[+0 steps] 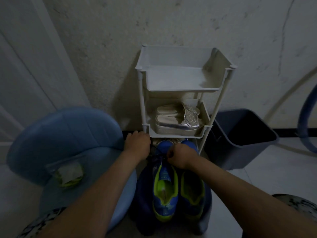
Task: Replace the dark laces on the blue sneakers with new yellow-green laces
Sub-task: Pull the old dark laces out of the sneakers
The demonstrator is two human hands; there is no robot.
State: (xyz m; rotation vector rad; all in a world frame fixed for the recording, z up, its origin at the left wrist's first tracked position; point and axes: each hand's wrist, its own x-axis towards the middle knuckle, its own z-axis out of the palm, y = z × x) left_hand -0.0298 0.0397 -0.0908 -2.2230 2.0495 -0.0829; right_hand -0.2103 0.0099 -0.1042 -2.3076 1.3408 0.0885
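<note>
Two blue sneakers with yellow-green lining stand side by side on a dark stool, toes pointing away from me: the left sneaker [164, 191] and the right sneaker [193, 194]. Dark laces [157, 158] run across the left sneaker's front. My right hand [180, 157] is curled over the laces area and pinches a dark lace. My left hand [137, 145] lies knuckles up to the left of the toes; its fingertips are hidden. A clear packet with yellow-green laces [69, 175] lies on the blue chair seat at left.
A white tiered rack [178, 88] stands against the wall right behind the sneakers, with silver sandals [176, 120] on its middle shelf. A blue chair [65, 140] is at left, a dark bin [240, 136] at right, and a door at far left.
</note>
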